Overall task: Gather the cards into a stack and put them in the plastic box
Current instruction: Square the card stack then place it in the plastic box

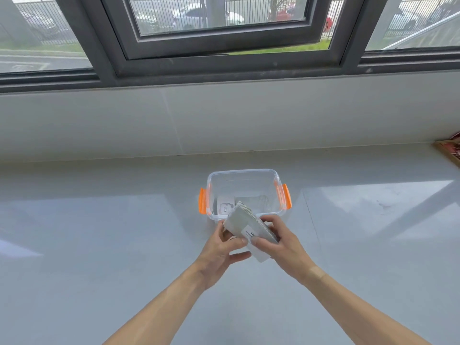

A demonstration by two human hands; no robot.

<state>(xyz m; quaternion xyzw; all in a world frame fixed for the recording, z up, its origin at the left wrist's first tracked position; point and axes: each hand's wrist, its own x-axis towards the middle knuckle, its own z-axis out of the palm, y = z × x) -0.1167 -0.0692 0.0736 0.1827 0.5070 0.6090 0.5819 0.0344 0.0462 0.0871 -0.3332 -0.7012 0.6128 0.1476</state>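
Note:
A thick stack of cards is held between both hands just in front of the clear plastic box, tilted with its far end over the box's near rim. My left hand grips the stack's left side, thumb on top. My right hand holds its right edge and near end. The box has orange latches on both sides and no lid on it. Inside it lie a white card with the word "love" and another pale card next to it.
The box stands on a glossy pale grey counter below a white sill and a dark-framed window. A brown-edged object pokes in at the far right edge.

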